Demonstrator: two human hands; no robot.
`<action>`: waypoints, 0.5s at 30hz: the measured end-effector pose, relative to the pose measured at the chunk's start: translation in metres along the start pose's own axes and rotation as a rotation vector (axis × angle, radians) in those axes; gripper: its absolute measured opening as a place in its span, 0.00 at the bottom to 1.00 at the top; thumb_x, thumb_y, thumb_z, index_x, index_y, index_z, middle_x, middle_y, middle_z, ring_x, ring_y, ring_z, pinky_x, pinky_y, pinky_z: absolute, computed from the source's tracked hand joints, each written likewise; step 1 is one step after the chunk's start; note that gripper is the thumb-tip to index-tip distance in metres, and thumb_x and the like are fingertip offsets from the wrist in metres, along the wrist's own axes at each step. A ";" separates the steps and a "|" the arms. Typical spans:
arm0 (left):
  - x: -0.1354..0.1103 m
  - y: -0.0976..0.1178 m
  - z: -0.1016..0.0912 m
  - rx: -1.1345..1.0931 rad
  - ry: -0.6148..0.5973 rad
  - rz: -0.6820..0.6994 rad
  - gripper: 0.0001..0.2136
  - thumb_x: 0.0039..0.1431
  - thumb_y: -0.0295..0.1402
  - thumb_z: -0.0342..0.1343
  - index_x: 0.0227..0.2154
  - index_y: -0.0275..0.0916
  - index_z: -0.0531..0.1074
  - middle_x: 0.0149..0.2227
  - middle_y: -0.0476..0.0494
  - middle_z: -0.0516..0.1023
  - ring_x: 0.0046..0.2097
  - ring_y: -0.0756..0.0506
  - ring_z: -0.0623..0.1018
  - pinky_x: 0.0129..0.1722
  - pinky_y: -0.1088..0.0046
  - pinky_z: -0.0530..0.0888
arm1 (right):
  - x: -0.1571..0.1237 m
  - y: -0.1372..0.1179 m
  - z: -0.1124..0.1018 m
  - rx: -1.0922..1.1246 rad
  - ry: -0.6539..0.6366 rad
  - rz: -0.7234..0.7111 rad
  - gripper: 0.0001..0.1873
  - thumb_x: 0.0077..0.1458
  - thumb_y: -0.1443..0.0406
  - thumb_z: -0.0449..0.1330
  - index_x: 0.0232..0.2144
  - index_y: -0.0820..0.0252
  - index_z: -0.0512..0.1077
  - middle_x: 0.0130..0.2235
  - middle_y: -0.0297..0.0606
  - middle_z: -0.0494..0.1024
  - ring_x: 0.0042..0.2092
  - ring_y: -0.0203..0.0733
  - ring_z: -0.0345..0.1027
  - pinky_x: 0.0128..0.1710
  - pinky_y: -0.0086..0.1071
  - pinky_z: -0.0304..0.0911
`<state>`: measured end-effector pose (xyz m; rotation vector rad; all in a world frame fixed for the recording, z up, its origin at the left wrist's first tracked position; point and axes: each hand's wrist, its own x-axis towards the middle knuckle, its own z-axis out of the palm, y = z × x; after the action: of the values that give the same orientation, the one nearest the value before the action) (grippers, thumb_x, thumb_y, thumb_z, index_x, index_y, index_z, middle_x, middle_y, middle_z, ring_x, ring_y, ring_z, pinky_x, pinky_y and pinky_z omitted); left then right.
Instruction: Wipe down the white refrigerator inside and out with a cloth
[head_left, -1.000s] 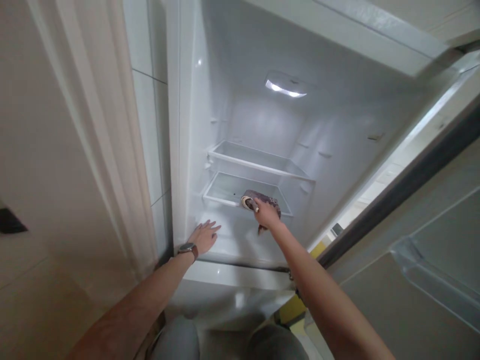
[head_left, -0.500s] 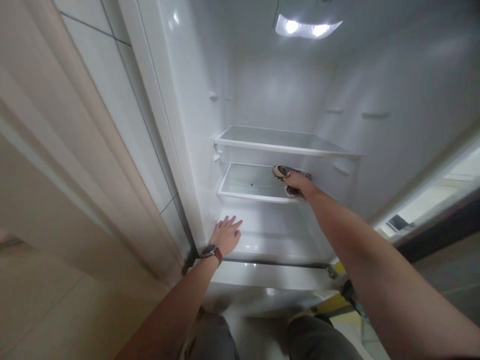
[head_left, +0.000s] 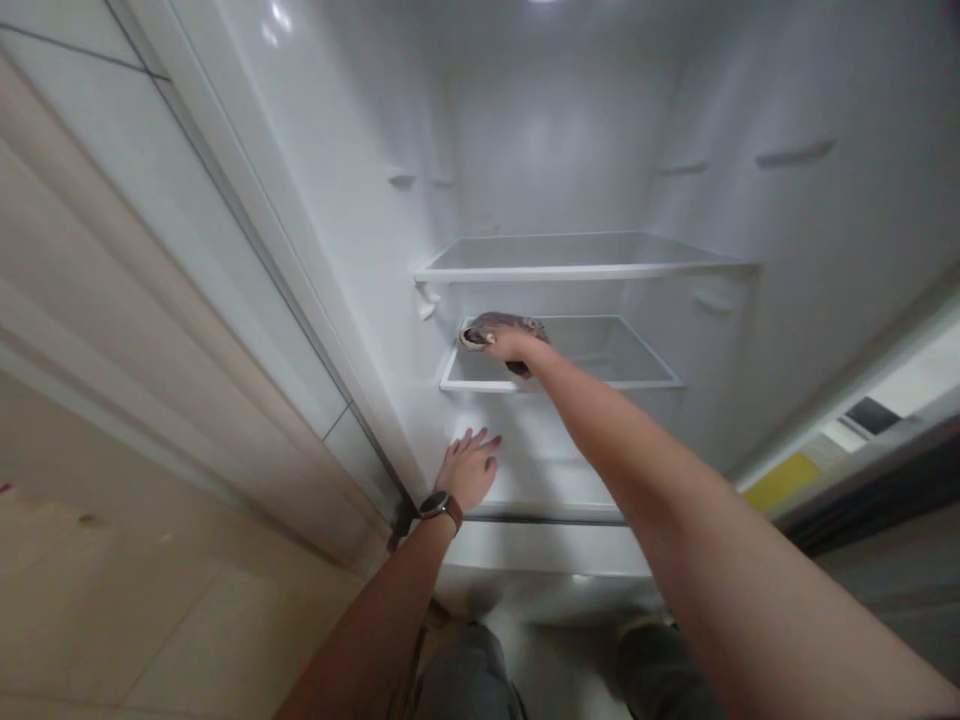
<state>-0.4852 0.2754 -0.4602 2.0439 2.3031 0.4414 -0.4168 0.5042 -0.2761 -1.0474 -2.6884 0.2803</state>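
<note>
In the head view my right hand (head_left: 514,345) reaches into a white fridge and grips a crumpled brown patterned cloth (head_left: 495,322). It presses the cloth over the left part of the lower glass shelf (head_left: 600,352); whether the cloth touches the glass everywhere is hidden. My left hand (head_left: 470,468), with a watch (head_left: 435,504) on its wrist, rests with fingers spread at the lower left of the fridge interior. Nothing is in it. Above the cloth lies the upper glass shelf (head_left: 585,254).
White shelf supports (head_left: 795,155) stick out of both side walls. A fridge door with a yellow label (head_left: 781,482) stands at the right. Tiled wall (head_left: 247,240) and a pale frame (head_left: 150,330) border the left side. My legs (head_left: 469,672) are below.
My right hand has slid the cloth leftwards along the lower shelf, from its right part to its left. My left hand stays in about the same place. The view has shifted.
</note>
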 end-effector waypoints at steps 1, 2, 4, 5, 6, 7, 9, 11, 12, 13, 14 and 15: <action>0.000 0.000 0.000 0.005 -0.009 -0.001 0.25 0.69 0.32 0.48 0.67 0.50 0.68 0.73 0.46 0.62 0.74 0.34 0.58 0.70 0.48 0.58 | 0.000 -0.010 0.004 0.022 -0.015 -0.014 0.28 0.62 0.56 0.63 0.62 0.58 0.73 0.60 0.47 0.77 0.61 0.55 0.70 0.66 0.51 0.60; 0.001 0.000 -0.001 0.008 -0.017 -0.002 0.25 0.69 0.32 0.48 0.67 0.50 0.68 0.73 0.46 0.62 0.74 0.34 0.58 0.71 0.48 0.59 | -0.002 -0.016 0.007 0.044 -0.028 -0.027 0.27 0.62 0.57 0.63 0.61 0.57 0.73 0.61 0.45 0.76 0.62 0.54 0.69 0.67 0.49 0.59; 0.001 0.000 -0.002 0.013 -0.031 -0.007 0.25 0.70 0.32 0.47 0.67 0.49 0.68 0.73 0.46 0.62 0.74 0.34 0.58 0.70 0.49 0.59 | -0.011 -0.021 0.009 0.076 -0.042 -0.045 0.26 0.62 0.58 0.63 0.61 0.56 0.73 0.63 0.43 0.75 0.63 0.50 0.68 0.68 0.45 0.58; 0.002 0.000 -0.003 0.014 -0.037 -0.008 0.25 0.70 0.32 0.47 0.68 0.49 0.68 0.73 0.46 0.62 0.74 0.34 0.58 0.70 0.49 0.59 | -0.017 -0.019 0.008 0.087 -0.045 -0.047 0.26 0.63 0.58 0.62 0.61 0.57 0.73 0.63 0.42 0.75 0.63 0.48 0.68 0.67 0.43 0.58; 0.002 0.000 -0.003 0.017 -0.043 -0.010 0.25 0.70 0.32 0.47 0.68 0.49 0.67 0.73 0.46 0.61 0.74 0.34 0.58 0.70 0.49 0.59 | -0.025 -0.014 0.006 0.094 -0.045 -0.042 0.25 0.64 0.59 0.61 0.61 0.58 0.72 0.63 0.42 0.74 0.63 0.46 0.67 0.67 0.41 0.58; 0.002 -0.001 -0.003 0.020 -0.048 -0.012 0.25 0.70 0.32 0.48 0.69 0.49 0.67 0.73 0.45 0.61 0.74 0.34 0.58 0.70 0.49 0.59 | -0.034 -0.007 0.003 0.097 -0.040 -0.030 0.25 0.65 0.59 0.59 0.62 0.60 0.72 0.64 0.43 0.74 0.64 0.45 0.66 0.67 0.41 0.58; 0.003 -0.002 -0.002 0.029 -0.049 -0.012 0.25 0.71 0.32 0.48 0.69 0.48 0.66 0.73 0.44 0.61 0.74 0.34 0.58 0.70 0.49 0.59 | -0.053 0.012 -0.006 0.093 -0.026 0.012 0.24 0.67 0.61 0.57 0.62 0.63 0.71 0.64 0.44 0.73 0.64 0.45 0.66 0.67 0.41 0.58; 0.003 -0.003 -0.001 0.039 -0.043 -0.010 0.25 0.71 0.32 0.48 0.69 0.48 0.66 0.73 0.43 0.61 0.74 0.34 0.58 0.70 0.49 0.59 | -0.075 0.040 -0.017 0.077 -0.006 0.076 0.24 0.67 0.61 0.56 0.62 0.62 0.71 0.65 0.45 0.73 0.64 0.47 0.66 0.67 0.42 0.58; 0.004 -0.004 0.000 0.044 -0.041 -0.010 0.25 0.71 0.32 0.48 0.69 0.48 0.66 0.73 0.43 0.62 0.74 0.34 0.59 0.70 0.49 0.59 | -0.086 0.055 -0.024 0.064 0.007 0.115 0.24 0.67 0.61 0.56 0.62 0.60 0.71 0.65 0.46 0.72 0.64 0.49 0.67 0.68 0.44 0.57; 0.004 -0.004 0.000 0.049 -0.040 -0.011 0.25 0.71 0.32 0.48 0.69 0.48 0.66 0.73 0.43 0.62 0.74 0.34 0.59 0.70 0.49 0.60 | -0.097 0.072 -0.030 0.050 0.021 0.156 0.24 0.67 0.62 0.56 0.62 0.58 0.72 0.65 0.46 0.72 0.65 0.50 0.67 0.68 0.46 0.57; 0.004 -0.004 0.001 0.054 -0.042 -0.011 0.25 0.71 0.32 0.48 0.69 0.48 0.66 0.73 0.43 0.62 0.74 0.34 0.59 0.70 0.49 0.60 | -0.108 0.088 -0.037 0.034 0.037 0.197 0.24 0.67 0.62 0.54 0.63 0.57 0.71 0.66 0.47 0.71 0.65 0.52 0.67 0.68 0.49 0.57; 0.004 -0.004 0.001 0.056 -0.042 -0.012 0.25 0.71 0.33 0.48 0.69 0.48 0.67 0.73 0.43 0.62 0.74 0.34 0.59 0.70 0.49 0.60 | -0.117 0.103 -0.042 0.018 0.051 0.234 0.25 0.67 0.64 0.53 0.64 0.58 0.71 0.66 0.49 0.71 0.65 0.54 0.67 0.68 0.52 0.56</action>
<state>-0.4896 0.2792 -0.4613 2.0425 2.3279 0.3338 -0.2557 0.5027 -0.2808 -1.3460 -2.5142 0.3136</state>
